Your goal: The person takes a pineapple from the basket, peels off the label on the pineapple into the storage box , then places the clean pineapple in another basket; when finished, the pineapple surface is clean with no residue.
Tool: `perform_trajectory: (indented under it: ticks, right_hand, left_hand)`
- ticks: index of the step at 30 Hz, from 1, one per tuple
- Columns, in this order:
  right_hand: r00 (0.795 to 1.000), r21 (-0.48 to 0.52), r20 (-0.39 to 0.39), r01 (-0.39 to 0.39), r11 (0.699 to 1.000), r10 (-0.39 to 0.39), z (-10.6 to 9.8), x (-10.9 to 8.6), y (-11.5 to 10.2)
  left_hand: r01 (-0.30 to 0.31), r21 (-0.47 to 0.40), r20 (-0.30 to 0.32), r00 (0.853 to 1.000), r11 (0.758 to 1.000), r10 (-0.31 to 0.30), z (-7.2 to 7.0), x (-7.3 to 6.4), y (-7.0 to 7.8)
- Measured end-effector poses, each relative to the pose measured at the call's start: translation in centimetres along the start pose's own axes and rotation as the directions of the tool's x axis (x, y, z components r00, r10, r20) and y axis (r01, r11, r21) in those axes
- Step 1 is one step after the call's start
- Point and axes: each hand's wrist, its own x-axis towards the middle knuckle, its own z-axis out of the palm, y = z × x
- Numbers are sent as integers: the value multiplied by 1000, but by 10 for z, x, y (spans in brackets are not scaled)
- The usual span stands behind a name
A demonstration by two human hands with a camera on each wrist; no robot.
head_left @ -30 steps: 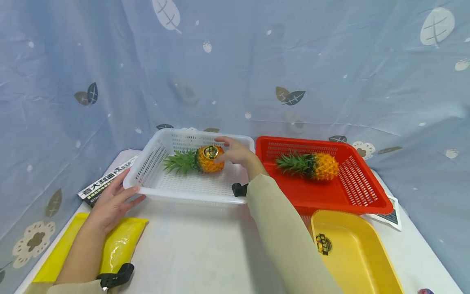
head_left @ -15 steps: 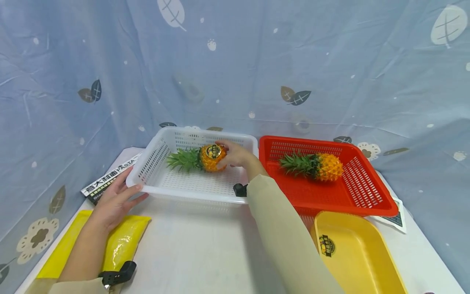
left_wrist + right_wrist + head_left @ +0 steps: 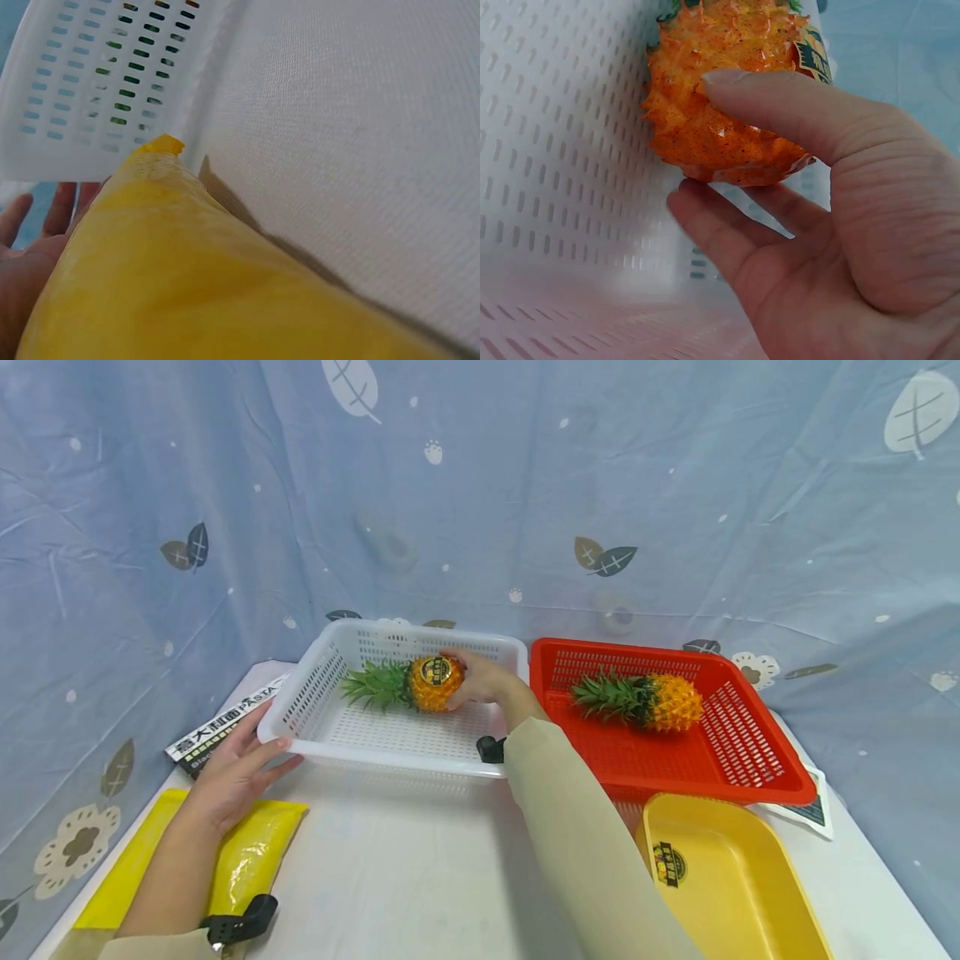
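An orange pineapple (image 3: pixel 437 683) with green leaves and a black-and-gold label lies on its side in the white basket (image 3: pixel 405 766). My right hand (image 3: pixel 487 681) grips its rounded bottom end. In the right wrist view the thumb of that right hand (image 3: pixel 840 217) presses on the spiky skin of the pineapple (image 3: pixel 727 112), and other fingers reach beneath and behind it. At the basket's near left corner, my left hand (image 3: pixel 232 777) touches the rim with fingers extended. The left wrist view shows part of the left hand (image 3: pixel 37 262) beside the white basket (image 3: pixel 97 157), partly hidden by a yellow packet (image 3: pixel 165 270).
A red basket (image 3: pixel 600 760) stands right of the white one, holding a second pineapple (image 3: pixel 673 702). Nearer, a yellow bin (image 3: pixel 720 860) sits on the white table (image 3: pixel 397 868). A pasta box (image 3: pixel 217 731) lies far left, and a yellow packet (image 3: pixel 255 843) rests under my left forearm.
My right hand has come in from the right of the pineapple and now grips its bottom end. The left hand stays at the basket corner. The view has shifted slightly.
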Motion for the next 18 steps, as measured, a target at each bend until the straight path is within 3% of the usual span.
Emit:
perform_trajectory:
  ticks: [18]
  right_hand:
    - [998,-24,-65,-8,1000,6,4,-1,2]
  left_hand:
    - [-18,44,-8,1000,999,19,0,0,-3]
